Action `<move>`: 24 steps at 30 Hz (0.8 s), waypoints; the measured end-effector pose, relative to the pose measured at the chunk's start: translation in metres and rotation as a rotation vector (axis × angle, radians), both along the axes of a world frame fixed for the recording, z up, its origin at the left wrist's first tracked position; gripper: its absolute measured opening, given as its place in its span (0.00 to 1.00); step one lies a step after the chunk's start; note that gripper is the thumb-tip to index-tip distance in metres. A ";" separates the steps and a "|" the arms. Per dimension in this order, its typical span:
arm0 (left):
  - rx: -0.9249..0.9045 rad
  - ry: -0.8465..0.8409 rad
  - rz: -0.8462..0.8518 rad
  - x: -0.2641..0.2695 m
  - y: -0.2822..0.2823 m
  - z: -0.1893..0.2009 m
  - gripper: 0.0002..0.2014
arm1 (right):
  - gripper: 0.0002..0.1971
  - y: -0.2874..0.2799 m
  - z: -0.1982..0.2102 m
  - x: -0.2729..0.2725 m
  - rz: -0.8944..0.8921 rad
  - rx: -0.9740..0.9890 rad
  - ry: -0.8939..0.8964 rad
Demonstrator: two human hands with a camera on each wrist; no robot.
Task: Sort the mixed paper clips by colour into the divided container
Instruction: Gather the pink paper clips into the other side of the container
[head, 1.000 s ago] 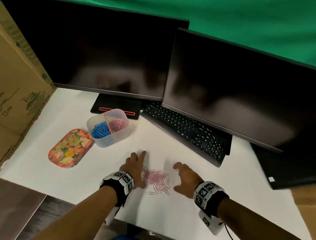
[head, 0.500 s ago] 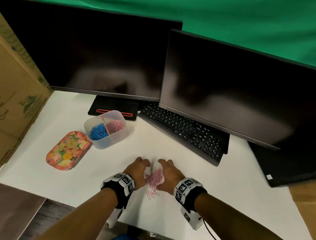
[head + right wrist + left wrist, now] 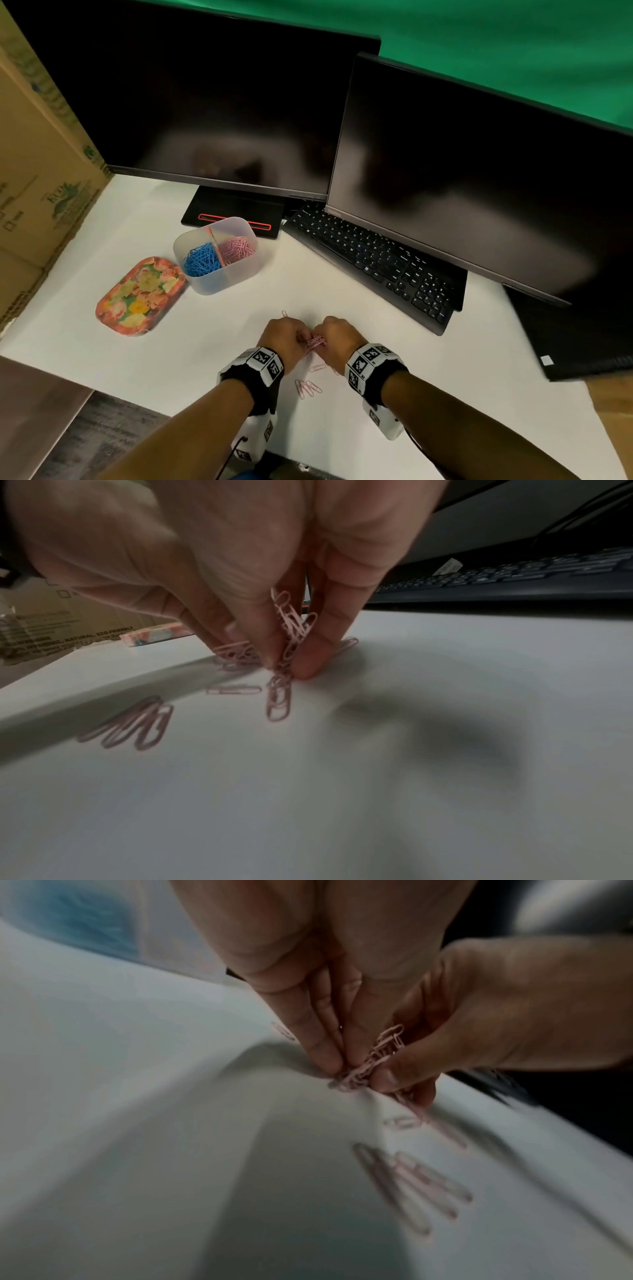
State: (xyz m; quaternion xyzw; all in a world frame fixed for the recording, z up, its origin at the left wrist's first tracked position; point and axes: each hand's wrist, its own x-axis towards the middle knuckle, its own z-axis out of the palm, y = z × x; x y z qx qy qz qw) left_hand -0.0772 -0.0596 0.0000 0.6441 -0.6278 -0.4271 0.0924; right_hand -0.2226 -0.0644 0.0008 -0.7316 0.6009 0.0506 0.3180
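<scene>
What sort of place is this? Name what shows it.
Probably an office desk: two dark monitors, a black keyboard and a white desktop, with a cardboard box alongside.

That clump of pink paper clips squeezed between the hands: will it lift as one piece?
Probably not entirely: the pink clump looks loosely tangled, so some would likely drop. Stray clips already lie apart on the table. Thin wire probably slips from the fingertips.

On the worktop, the divided container is set before the left monitor, a tray to its left, a keyboard to its right.
</scene>
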 end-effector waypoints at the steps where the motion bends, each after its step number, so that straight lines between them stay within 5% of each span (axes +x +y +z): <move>1: 0.014 0.035 0.028 -0.001 -0.001 0.000 0.09 | 0.11 -0.003 0.000 0.000 -0.011 -0.003 0.009; 9: 0.100 0.348 0.453 -0.002 -0.011 0.000 0.03 | 0.07 -0.017 0.008 -0.002 -0.211 0.008 -0.077; 16: 0.443 0.931 0.888 -0.001 -0.031 0.012 0.22 | 0.10 -0.032 0.047 0.023 -0.163 -0.064 -0.285; 20: 0.541 1.165 1.004 0.007 -0.031 0.020 0.19 | 0.18 -0.038 0.060 0.039 -0.067 0.032 -0.336; 24: 0.473 1.222 1.059 0.022 -0.031 0.026 0.18 | 0.19 -0.054 0.063 0.032 -0.194 -0.001 -0.482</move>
